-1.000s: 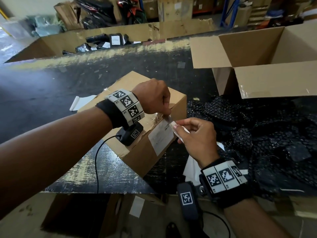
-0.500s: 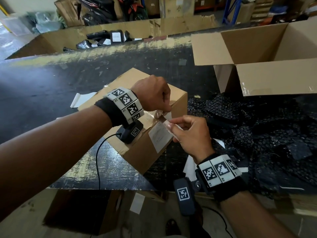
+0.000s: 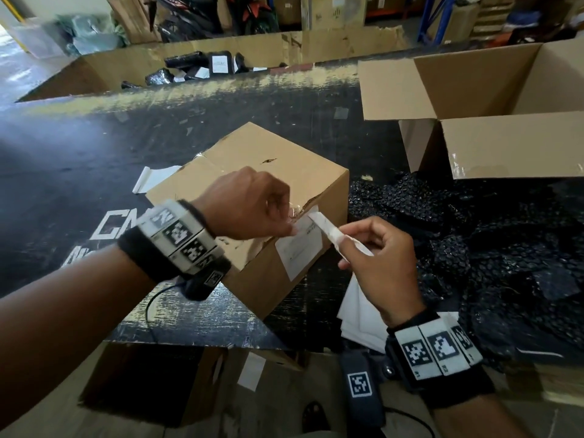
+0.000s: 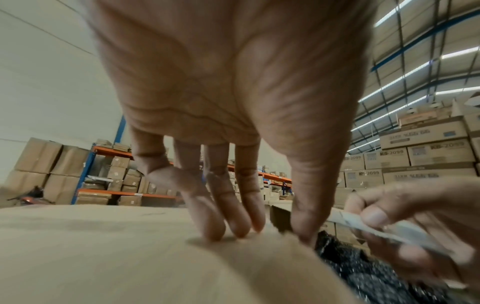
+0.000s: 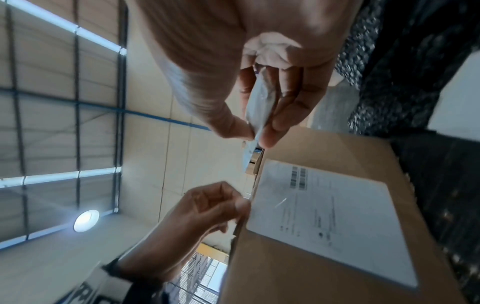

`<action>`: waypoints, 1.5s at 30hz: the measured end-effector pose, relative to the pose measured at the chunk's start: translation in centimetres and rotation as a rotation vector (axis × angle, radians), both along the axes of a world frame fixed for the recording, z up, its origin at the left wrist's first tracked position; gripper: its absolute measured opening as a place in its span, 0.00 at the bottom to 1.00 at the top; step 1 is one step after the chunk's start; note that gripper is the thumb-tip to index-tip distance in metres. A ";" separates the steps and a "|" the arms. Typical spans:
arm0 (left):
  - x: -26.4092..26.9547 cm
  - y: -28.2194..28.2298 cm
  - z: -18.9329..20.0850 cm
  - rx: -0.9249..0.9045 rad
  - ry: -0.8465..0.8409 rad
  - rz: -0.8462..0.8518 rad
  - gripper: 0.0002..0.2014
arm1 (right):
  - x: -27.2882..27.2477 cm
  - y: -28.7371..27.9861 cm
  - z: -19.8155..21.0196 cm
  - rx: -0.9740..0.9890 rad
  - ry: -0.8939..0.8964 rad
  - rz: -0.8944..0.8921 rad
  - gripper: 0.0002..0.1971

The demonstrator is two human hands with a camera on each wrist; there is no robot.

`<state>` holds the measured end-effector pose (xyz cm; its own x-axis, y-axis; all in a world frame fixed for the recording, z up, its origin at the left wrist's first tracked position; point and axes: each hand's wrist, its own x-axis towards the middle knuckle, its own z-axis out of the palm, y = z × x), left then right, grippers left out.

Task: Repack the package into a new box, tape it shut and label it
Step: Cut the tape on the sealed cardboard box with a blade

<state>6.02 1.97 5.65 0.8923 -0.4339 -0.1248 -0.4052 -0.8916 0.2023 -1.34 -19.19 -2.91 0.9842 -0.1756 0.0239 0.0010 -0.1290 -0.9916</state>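
On the dark counter (image 3: 79, 172) in front of us sits the closed cardboard box (image 3: 278, 172), with a white label (image 3: 300, 248) stuck to the side that faces us. Our left hand (image 3: 249, 207) rests on the box's top near that edge: three straight fingertips (image 4: 233, 224) press on the cardboard, while the thumb reaches over the edge at the label's upper rim. From the right wrist view the left thumb and forefinger seem pinched together there, but we cannot tell for sure whether they grip anything. Our right hand (image 3: 376, 257) hovers just beside the box corner, thumb and forefinger clamped on a narrow white paper strip (image 3: 325, 226), whose free end points up towards the left hand. Right of the box lies a heap of black bubble wrap (image 3: 474, 241), and behind it stands a large open carton (image 3: 493, 86). White sheets (image 3: 357, 314) lie under our right wrist at the counter's near edge.
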 end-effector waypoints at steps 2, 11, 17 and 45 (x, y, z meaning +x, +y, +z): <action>-1.4 1.3 -0.6 -0.028 -0.038 0.047 0.14 | -0.6 -0.3 -0.1 -0.117 -0.070 -0.002 0.05; -3.3 2.5 -1.6 -0.196 -0.065 0.130 0.06 | -2.1 1.5 -0.4 -0.464 -0.443 0.105 0.06; -3.4 2.1 -1.6 -0.215 -0.097 0.174 0.04 | -1.9 2.3 -0.8 -0.545 -0.587 0.104 0.06; -4.2 2.1 -1.7 -0.242 -0.148 0.216 0.06 | 0.2 3.7 -1.6 -0.694 -0.699 0.107 0.05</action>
<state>1.86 4.09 3.94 0.9674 -0.2344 0.0961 -0.2534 -0.8935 0.3708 -1.17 -15.48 -4.55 0.7192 0.1867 0.6693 0.6030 -0.6463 -0.4677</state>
